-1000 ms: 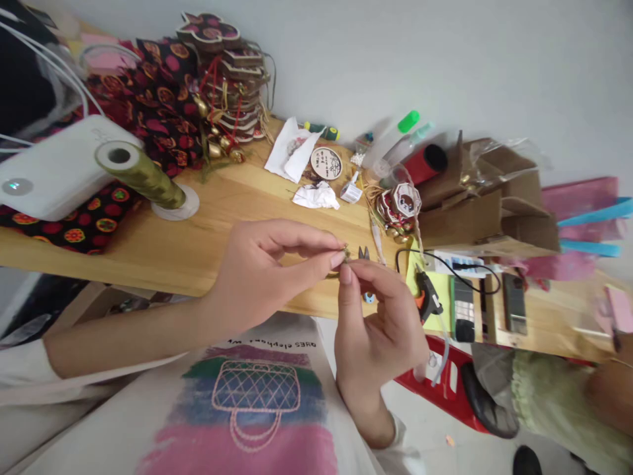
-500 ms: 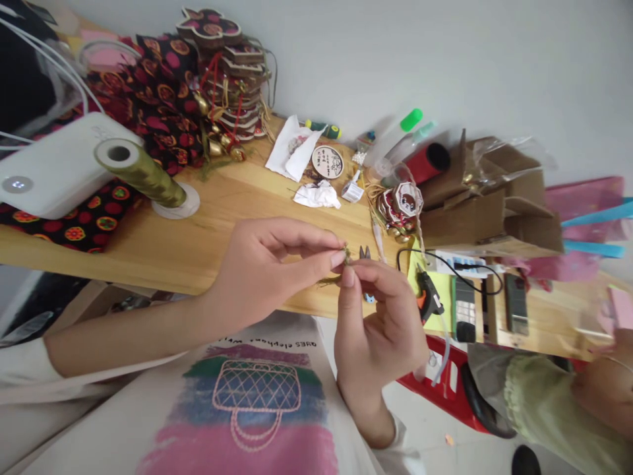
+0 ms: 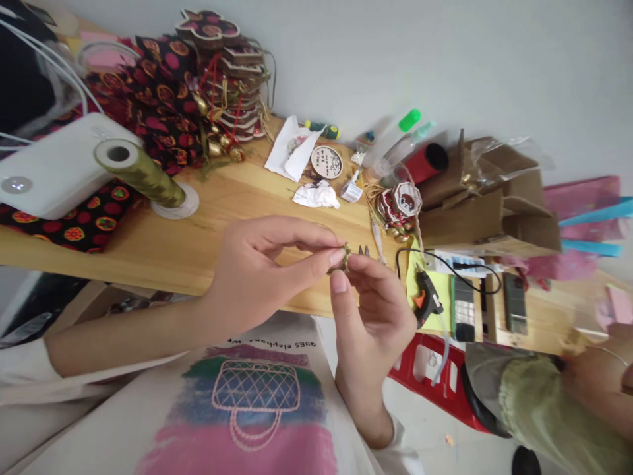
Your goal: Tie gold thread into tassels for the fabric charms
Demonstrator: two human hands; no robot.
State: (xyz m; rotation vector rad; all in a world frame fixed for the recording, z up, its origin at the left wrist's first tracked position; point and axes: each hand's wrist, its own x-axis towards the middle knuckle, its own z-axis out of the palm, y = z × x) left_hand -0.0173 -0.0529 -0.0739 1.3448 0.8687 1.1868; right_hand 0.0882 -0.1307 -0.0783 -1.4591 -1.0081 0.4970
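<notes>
Over the front of the table, my left hand (image 3: 270,267) pinches a small knotted bit of olive-green thread (image 3: 347,252) between thumb and forefinger. My right hand (image 3: 378,310) meets it from the other side, thumb and forefinger closed at the lower part of the same thread, its other fingers curled. The fingertips cover most of the thread. Just behind my right fingers, the tips of small scissors (image 3: 364,251) show on the table. A spool of olive-green thread (image 3: 148,175) stands to the left on a white base.
Patterned dark cloth (image 3: 153,99) and stacked ornaments with bells (image 3: 242,86) sit at the back left. A round tin (image 3: 327,162), crumpled tissue (image 3: 316,194) and a cardboard box (image 3: 484,218) lie further right. A glue gun (image 3: 428,297) rests on yellow paper; another person's sleeve (image 3: 539,396) is at right.
My right thumb has shifted left and down along the thread, and my right hand has moved slightly left. The thread's loose end no longer shows below the fingers. My left hand stays nearly still.
</notes>
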